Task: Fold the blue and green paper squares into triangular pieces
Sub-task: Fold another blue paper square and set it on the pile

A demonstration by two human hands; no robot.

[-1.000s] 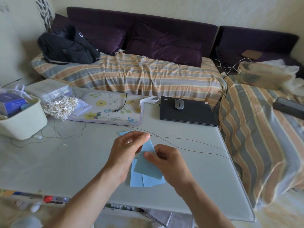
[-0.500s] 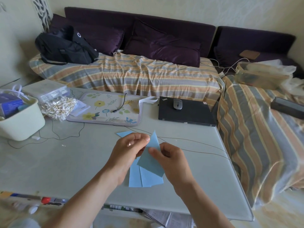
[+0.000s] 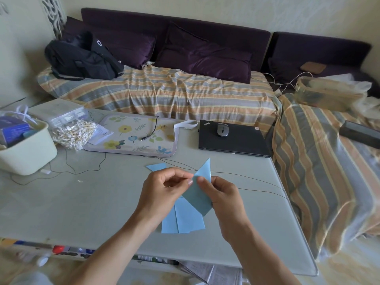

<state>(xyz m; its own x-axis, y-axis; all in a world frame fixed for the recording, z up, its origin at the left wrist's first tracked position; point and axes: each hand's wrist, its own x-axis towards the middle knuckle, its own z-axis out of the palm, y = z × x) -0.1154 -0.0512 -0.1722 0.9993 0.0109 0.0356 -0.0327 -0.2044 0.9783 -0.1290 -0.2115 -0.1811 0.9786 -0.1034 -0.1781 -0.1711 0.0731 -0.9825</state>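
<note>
A person's two bare hands work over a pale grey-green table (image 3: 82, 202), seen from above and behind. Between them, lifted off the table, is a folded blue paper piece (image 3: 198, 194), tilted so its sharp tip points up and away from the person. The left hand (image 3: 162, 192) pinches the piece's left edge between thumb and fingertips, fingers curled. The right hand (image 3: 221, 194) grasps the piece's right side, thumb on the front face and fingers behind it.

Directly under the held piece, flat on the table, lies a small stack of blue paper sheets (image 3: 183, 221), fanned slightly and partly covered by the hands. Just beyond the left hand, one more blue paper corner (image 3: 156, 166) shows on the table.

Farther from the held piece, toward the table's back edge, sits a floral mat (image 3: 133, 138) with a short black cable (image 3: 151, 130) on it. To the mat's right is a closed black laptop (image 3: 232, 140) with a grey mouse (image 3: 222, 129) on top. To the mat's left lies a clear bag of cotton swabs (image 3: 74, 133), and left of that a cream plastic bin (image 3: 28, 149). Thin wires (image 3: 246, 182) trail across the table behind the hands.

Beyond the table is a sofa with a striped cover (image 3: 164, 93), dark purple cushions (image 3: 203, 56) and a black backpack (image 3: 82, 58).
</note>
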